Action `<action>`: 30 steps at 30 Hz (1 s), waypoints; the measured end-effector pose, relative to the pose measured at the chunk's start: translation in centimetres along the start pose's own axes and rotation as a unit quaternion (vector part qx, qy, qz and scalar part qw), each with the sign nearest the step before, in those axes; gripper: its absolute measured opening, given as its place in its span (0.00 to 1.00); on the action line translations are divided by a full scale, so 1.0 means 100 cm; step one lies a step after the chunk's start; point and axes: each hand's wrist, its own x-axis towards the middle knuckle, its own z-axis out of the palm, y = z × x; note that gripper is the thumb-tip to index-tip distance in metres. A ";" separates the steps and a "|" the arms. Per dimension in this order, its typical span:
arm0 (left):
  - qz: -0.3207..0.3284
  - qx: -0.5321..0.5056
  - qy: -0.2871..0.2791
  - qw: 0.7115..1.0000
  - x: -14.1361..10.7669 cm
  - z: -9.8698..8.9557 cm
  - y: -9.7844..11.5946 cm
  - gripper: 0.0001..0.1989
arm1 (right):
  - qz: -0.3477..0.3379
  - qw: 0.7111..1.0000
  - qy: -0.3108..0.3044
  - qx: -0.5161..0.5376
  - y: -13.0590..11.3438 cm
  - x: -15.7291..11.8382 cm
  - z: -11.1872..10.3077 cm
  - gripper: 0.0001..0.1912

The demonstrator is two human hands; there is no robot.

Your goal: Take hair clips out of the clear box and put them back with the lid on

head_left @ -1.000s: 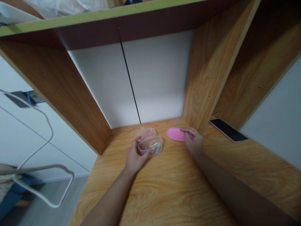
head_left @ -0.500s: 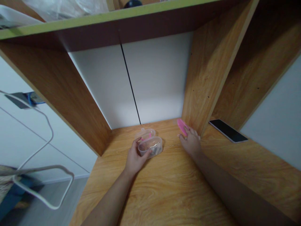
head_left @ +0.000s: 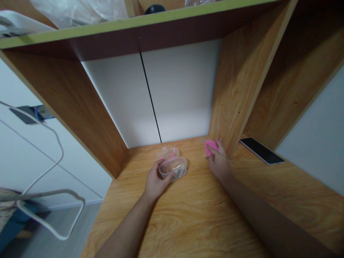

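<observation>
My left hand (head_left: 156,181) grips the near left side of a clear plastic box (head_left: 162,175), thumb at the front wall and fingers behind. Its hinged lid (head_left: 174,152) lies open behind it, with something pink showing at the lid. Small pale and shiny items (head_left: 177,171) lie inside, too small to name. At the right, beside the upright panel, my right hand (head_left: 220,163) has its fingers on a flat pink oval object (head_left: 210,144). A small dark ring-like piece (head_left: 206,157) shows at that object's near edge.
A dark-screened phone (head_left: 262,150) lies on the wooden desk (head_left: 185,215) at the right. Wooden panels (head_left: 236,89) rise on both sides, under a shelf (head_left: 172,16) holding plastic bags. A white cable (head_left: 57,143) hangs at the left.
The pink oval object has turned from a steep tilt to show its broad face, and my right hand has shifted over it. My left hand keeps its hold on the box.
</observation>
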 end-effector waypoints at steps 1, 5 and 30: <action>0.002 -0.003 -0.002 1.000 0.000 0.000 0.000 0.32 | -0.022 1.000 -0.007 0.002 -0.005 -0.001 -0.002 0.25; 0.016 -0.011 -0.009 1.000 0.000 0.001 -0.001 0.34 | -0.160 0.972 -0.163 0.049 -0.030 -0.008 -0.010 0.21; -0.029 -0.036 0.009 0.999 0.002 0.001 -0.001 0.33 | -0.034 0.931 -0.237 -0.277 -0.068 -0.028 -0.017 0.27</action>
